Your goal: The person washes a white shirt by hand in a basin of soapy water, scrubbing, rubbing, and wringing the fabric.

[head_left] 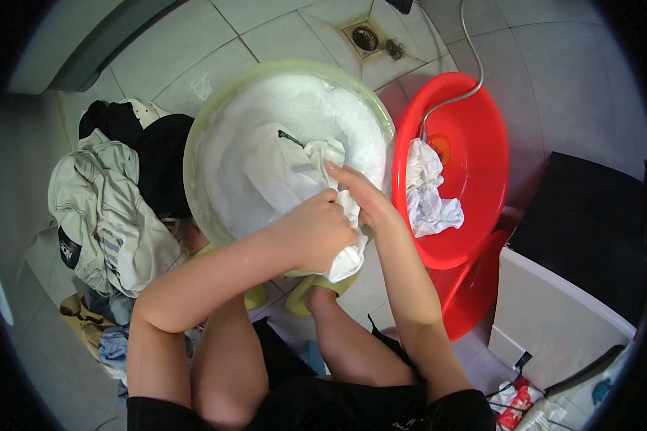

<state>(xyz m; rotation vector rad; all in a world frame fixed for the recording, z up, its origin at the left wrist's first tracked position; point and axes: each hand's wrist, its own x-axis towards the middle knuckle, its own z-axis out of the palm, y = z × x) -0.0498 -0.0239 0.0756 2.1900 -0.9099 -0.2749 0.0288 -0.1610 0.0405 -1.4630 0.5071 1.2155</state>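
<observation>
White garment [277, 167], partly in sudsy green basin [280, 67], partly bunched over near rim. Probably soft, slippery, water-heavy; best gripped by gathered folds. Left hand [318, 231]: fingers curled tight around folds. Right hand [367, 195]: fingers against folds; cannot tell whether pinching.

Single head view, left camera of a worn pair; looks steeply down from above the lap. Upright, unmirrored. Fisheye: black corners, floor tiles [172, 50] bowing toward the rim. Nearest the lens: black sleeve [164, 414] at lower left, forearms [223, 273] rising from the lower edge. Left hand [315, 233] and right hand [366, 197] near mid-frame. Green basin [289, 66] beyond, lower down. Red tub [482, 158] right; floor drain [364, 38] near top edge.
</observation>
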